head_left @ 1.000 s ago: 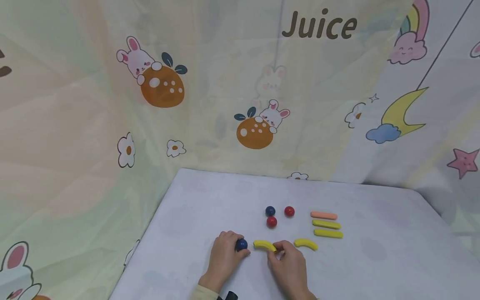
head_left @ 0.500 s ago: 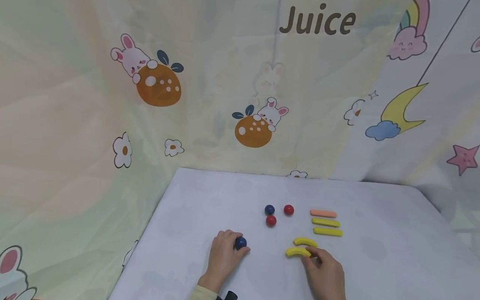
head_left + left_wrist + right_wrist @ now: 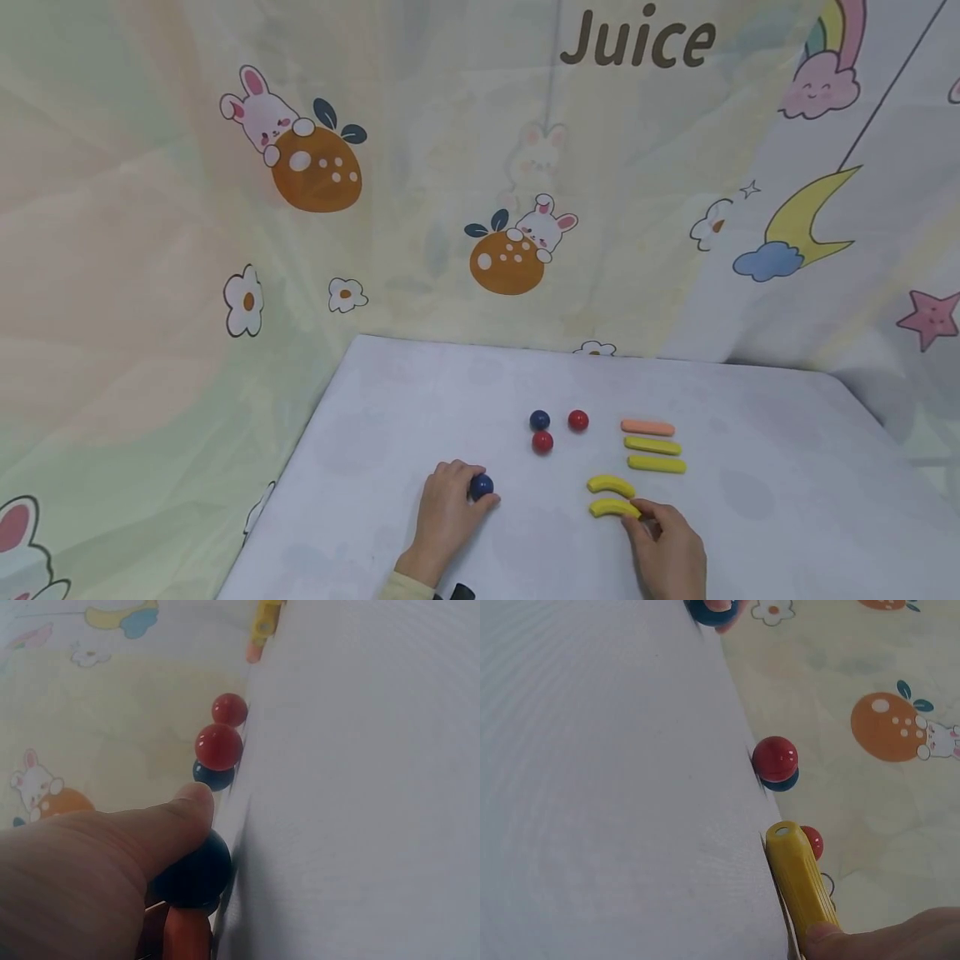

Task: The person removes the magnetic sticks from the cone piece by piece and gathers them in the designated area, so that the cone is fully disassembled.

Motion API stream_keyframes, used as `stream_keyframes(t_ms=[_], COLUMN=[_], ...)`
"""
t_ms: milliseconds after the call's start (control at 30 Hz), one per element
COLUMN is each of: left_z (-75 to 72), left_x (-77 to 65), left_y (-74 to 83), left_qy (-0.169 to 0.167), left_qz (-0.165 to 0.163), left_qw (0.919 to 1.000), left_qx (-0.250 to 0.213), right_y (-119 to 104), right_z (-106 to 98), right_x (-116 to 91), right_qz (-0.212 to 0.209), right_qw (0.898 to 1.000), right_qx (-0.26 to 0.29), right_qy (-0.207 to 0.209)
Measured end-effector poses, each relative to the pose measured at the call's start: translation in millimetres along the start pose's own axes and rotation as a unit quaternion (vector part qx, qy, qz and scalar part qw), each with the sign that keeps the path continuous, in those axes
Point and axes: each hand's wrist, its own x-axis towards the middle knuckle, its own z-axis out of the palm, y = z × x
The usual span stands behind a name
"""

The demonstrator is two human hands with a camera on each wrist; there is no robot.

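My left hand point(image 3: 446, 512) holds a shiny dark blue ball point(image 3: 482, 487) between thumb and fingers, down at the white table. In the left wrist view the thumb lies over the same blue ball point(image 3: 196, 871), and an orange shape below it is too blurred to tell. At the right, my right hand point(image 3: 670, 546) pinches the right end of a yellow toy banana point(image 3: 612, 507). Just behind and parallel lies a second toy banana point(image 3: 611, 484), with a narrow gap between them. The right wrist view shows the thumb on the held banana point(image 3: 799, 881).
Behind the hands sit another blue ball point(image 3: 539, 419) and a red ball point(image 3: 542, 442) close together, with a second red ball point(image 3: 578, 421) to their right. An orange stick point(image 3: 648, 427) and two yellow sticks point(image 3: 652, 446) lie in a row on the white table point(image 3: 390, 400). Printed cloth hangs behind.
My right hand has carried the toy banana rightward, from beside the blue ball to just in front of the other banana. The left hand stays in place on its ball.
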Motion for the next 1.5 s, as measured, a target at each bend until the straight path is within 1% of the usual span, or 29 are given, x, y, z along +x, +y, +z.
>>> stream_keyframes(t_ms=[300,400,500,567,600,667,733,800,867,900,967,1067,1133,1233,1333,1400,1500], left_z=[-1.3,-1.1,0.2,1.1,1.6,2.2,2.7,3.3,4.1,4.7,6.9,9.1,8.4,3.2,-1.5,-3.9,-6.3], left_x=[-1.2,-1.9,-2.3,-2.6,-2.8,-3.4,-4.3,-5.6,-7.1,-7.9,-9.4,-10.2,-10.5,-11.3,-12.1,-12.8,-15.0], left_y=[1.4,1.9,2.4,3.2,3.6,4.8,6.2,7.1,8.1,8.6,9.5,11.9,11.7,8.5,3.3,0.3,-3.0], left_qy=[0.002,-0.001,-0.024,-0.046,-0.058,-0.076,-0.087,-0.090,-0.093,-0.093,-0.093,-0.099,-0.114,-0.143,-0.155,-0.140,-0.105], left_qz=[-0.005,-0.002,0.007,0.021,0.031,0.045,0.062,0.081,0.101,0.115,0.137,0.146,0.134,0.108,0.091,0.072,0.024], left_qw=[1.0000,0.9998,0.9992,0.9976,0.9965,0.9940,0.9917,0.9898,0.9872,0.9852,0.9812,0.9772,0.9760,0.9742,0.9746,0.9796,0.9890], left_qx=[-0.007,-0.019,-0.032,-0.046,-0.053,-0.064,-0.073,-0.075,-0.081,-0.086,-0.099,-0.119,-0.128,-0.137,-0.133,-0.124,-0.101], right_y=[1.0,-0.9,-8.5,-18.3,-24.1,-37.2,-51.0,-63.6,-74.3,-78.5,-84.0,-87.2,-86.8,-85.6,-85.3,-86.1,-87.8], right_z=[0.8,0.2,-0.9,-0.4,0.6,4.6,11.1,18.7,26.3,29.9,36.1,43.2,46.7,49.1,48.5,47.9,47.7], right_x=[1.3,0.6,-2.6,-7.1,-10.5,-19.5,-30.2,-40.6,-48.6,-51.4,-55.2,-55.4,-55.0,-54.1,-54.3,-54.6,-55.6], right_qz=[0.008,0.016,0.011,-0.010,-0.024,-0.052,-0.074,-0.090,-0.102,-0.109,-0.120,-0.123,-0.117,-0.102,-0.083,-0.067,-0.049], right_qw=[1.000,1.000,0.998,0.998,0.997,0.997,0.994,0.988,0.980,0.978,0.974,0.976,0.977,0.978,0.979,0.980,0.979], right_qx=[-0.004,0.003,0.020,0.035,0.042,0.053,0.058,0.057,0.056,0.054,0.051,0.051,0.050,0.056,0.065,0.070,0.075], right_qy=[-0.006,0.013,0.051,0.060,0.052,0.014,-0.048,-0.114,-0.158,-0.172,-0.183,-0.172,-0.170,-0.171,-0.174,-0.175,-0.183])
